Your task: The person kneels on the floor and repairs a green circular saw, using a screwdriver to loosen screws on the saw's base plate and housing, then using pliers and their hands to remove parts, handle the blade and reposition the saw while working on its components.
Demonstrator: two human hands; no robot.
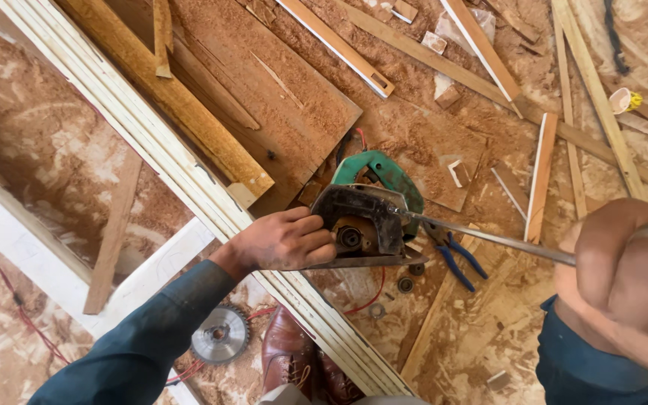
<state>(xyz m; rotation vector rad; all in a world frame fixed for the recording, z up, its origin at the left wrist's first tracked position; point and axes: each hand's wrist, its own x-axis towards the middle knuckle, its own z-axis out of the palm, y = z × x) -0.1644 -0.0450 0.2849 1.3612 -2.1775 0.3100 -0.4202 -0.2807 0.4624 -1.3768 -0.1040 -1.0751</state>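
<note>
Sawdust covers the floor under pale stacked boards (189, 176) that run from upper left to lower right. Low on the left lies a loose saw blade (220, 334). The left hand (283, 241) is clenched around the edge of a green circular saw (369, 214) tipped on its side above the boards. A long metal rod (489, 238) slants from the saw's guard down to the right, gripped in the closed right hand (628, 281). Blue-handled pliers (453, 255) lie just beneath.
</note>
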